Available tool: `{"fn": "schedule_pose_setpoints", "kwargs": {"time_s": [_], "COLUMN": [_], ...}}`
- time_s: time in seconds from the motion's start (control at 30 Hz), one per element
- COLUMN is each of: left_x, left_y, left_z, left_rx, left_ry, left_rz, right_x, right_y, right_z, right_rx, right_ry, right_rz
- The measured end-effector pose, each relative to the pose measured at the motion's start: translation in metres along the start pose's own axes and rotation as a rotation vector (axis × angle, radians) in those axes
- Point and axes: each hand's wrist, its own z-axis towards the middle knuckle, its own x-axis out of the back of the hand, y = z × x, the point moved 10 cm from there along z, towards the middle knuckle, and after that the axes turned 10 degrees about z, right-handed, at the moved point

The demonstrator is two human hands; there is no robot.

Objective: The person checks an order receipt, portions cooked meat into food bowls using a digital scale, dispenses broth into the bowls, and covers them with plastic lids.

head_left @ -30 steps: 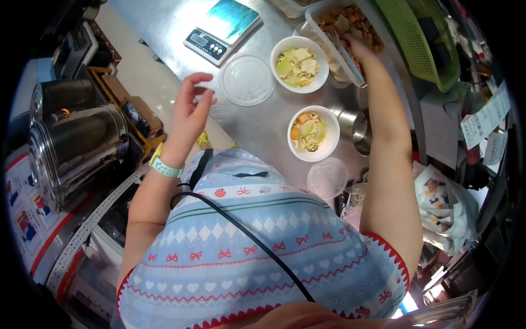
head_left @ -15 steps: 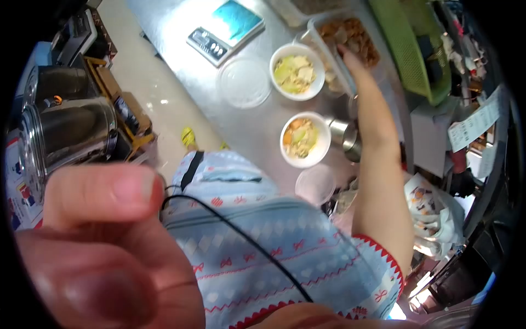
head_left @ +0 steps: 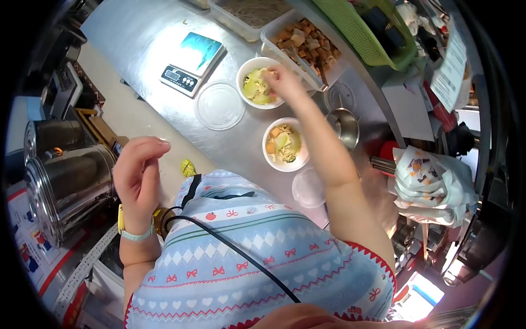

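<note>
My right hand (head_left: pixel 281 83) is over the right side of the upper white bowl (head_left: pixel 241 82), fingers bent together; whether it holds anything is too small to tell. Yellow-green slices and shreds lie in that bowl. Nearer to me is a second white bowl (head_left: pixel 266 156) with orange cubes, green slices and shreds. My left hand (head_left: pixel 139 167) is raised beside the table's left edge, fingers curled but apart from the thumb, with nothing in it. Behind my right hand, a clear tub (head_left: pixel 267 39) holds brown cubes (head_left: pixel 309 39) and a metal utensil.
A digital scale (head_left: pixel 181 79) and a round clear lid (head_left: pixel 219 105) lie on the steel table (head_left: pixel 216 143). Another lid (head_left: pixel 308 187) is near my apron. Metal cups (head_left: pixel 346 129) stand at right, below a green basket (head_left: pixel 364 33). Steel pots (head_left: pixel 76 183) are at left.
My right hand has moved from the tub of brown cubes to the upper bowl. My left hand, earlier close to the camera, is now lower beside the table. The view has shifted.
</note>
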Motion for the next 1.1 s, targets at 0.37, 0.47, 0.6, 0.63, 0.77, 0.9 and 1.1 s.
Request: {"fn": "schedule_pose_setpoints", "kwargs": {"time_s": [0.37, 0.47, 0.6, 0.63, 0.77, 0.9, 1.1], "left_x": [-0.06, -0.077, -0.105, -0.117, -0.147, -0.147, -0.12], "left_y": [-0.065, -0.035, 0.033, 0.053, 0.094, 0.061, -0.016], "left_z": [-0.035, -0.018, 0.015, 0.019, 0.019, 0.011, -0.002], "left_rx": [0.275, 0.084, -0.098, -0.193, -0.355, -0.17, 0.048], "left_ry": [-0.208, -0.282, -0.234, -0.273, -0.394, -0.411, -0.364], "left_rz": [-0.045, 0.075, 0.049, 0.019, -0.044, -0.102, -0.105], "right_x": [0.067, 0.136, 0.192, 0.196, 0.229, 0.256, 0.269], "right_y": [0.017, -0.018, -0.123, -0.14, -0.151, -0.152, -0.118], "right_z": [-0.162, -0.233, -0.292, -0.292, -0.279, -0.276, -0.234], "right_rx": [0.398, 0.836, 1.152, 1.124, 0.88, 0.846, 0.757], "right_ry": [0.389, 0.662, 0.648, 0.614, 0.673, 0.849, 0.713], "right_rz": [0.233, 0.679, 0.547, 0.534, 0.656, 0.498, 0.79]}}
